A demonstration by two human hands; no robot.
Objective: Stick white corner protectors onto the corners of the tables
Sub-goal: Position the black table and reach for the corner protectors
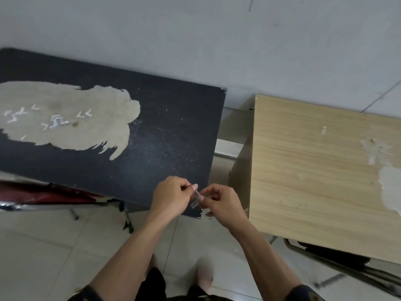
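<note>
Both hands are up at the near right corner (198,215) of the black tabletop (165,135), and there's the corner protector (196,199), a small pale piece hanging between them just above that corner. The left grip (171,196) pinches its upper end with curled fingertips; the right grip (223,205) pinches it lower down, its other fingers tucked in. It looks like a peel of the backing, though the piece is too small to be sure.

Now the risks. It's a tiny part held only by fingertips, so one slip sends it down to the tiled floor (54,246). If sticky film is exposed, it could catch on skin and lose its tack. And that corner looks chipped and speckled with dust, so the bond may be weak or the protector may sit crooked unless it's lined up square.

The spare protectors (56,122) lie scattered on the worn pale patch toward the black tabletop's left edge, well apart from the hands. The wooden tabletop (325,181) to the right shows no protector on its visible corners.

Brands or writing? Nothing readable anywhere.
</note>
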